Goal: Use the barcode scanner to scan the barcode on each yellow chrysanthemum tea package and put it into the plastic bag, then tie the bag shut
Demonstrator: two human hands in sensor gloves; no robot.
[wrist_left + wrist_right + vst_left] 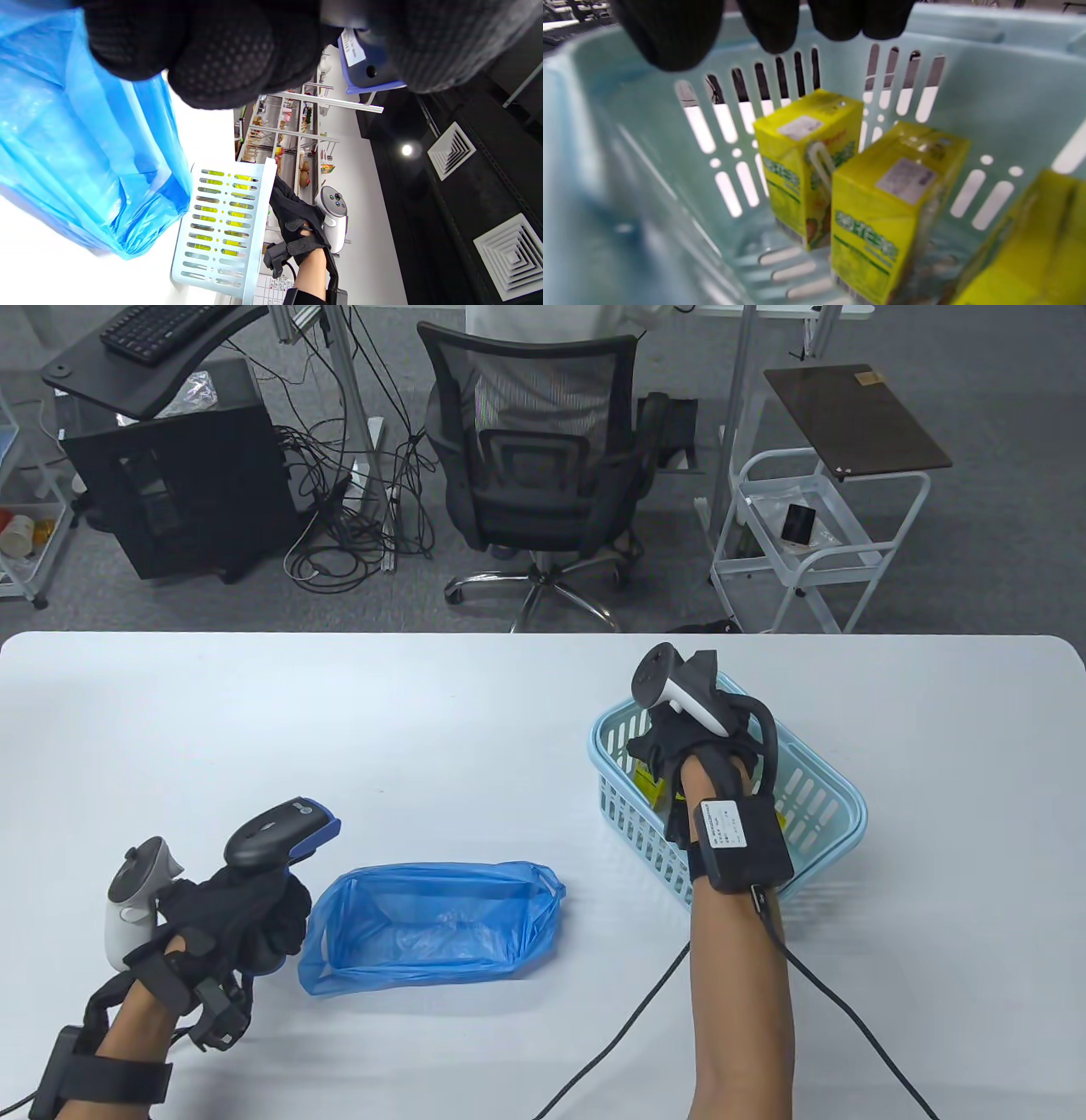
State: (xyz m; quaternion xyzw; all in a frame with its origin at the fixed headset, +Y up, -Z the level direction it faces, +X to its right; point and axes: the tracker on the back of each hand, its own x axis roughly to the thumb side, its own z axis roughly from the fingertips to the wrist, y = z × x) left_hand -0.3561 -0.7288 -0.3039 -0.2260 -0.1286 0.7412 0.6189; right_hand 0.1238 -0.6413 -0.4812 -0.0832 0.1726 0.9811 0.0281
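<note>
Yellow chrysanthemum tea packages: at least three cartons stand upright in the light-blue basket, at approx. 3 o'clock on the desk; in the table view only slivers of yellow show through the basket slots. Right hand reaches down into the basket; its fingertips hang just above the cartons, apart from them, relaxed, holding nothing as far as seen. Blue plastic bag lies at approx. 6 o'clock, mouth open, w/ no package visible inside; it sits between the basket and the left hand. Left hand, at approx. 8 o'clock, has its fingers curled round the grip of the barcode scanner, head raised off the desk and aimed toward 1–2 o'clock. Progress, judged: early stage, i.e. no carton bagged yet; whether any has been scanned cannot be told. Remaining: lift each carton, scan, drop into bag, then tie the handles.
</note>
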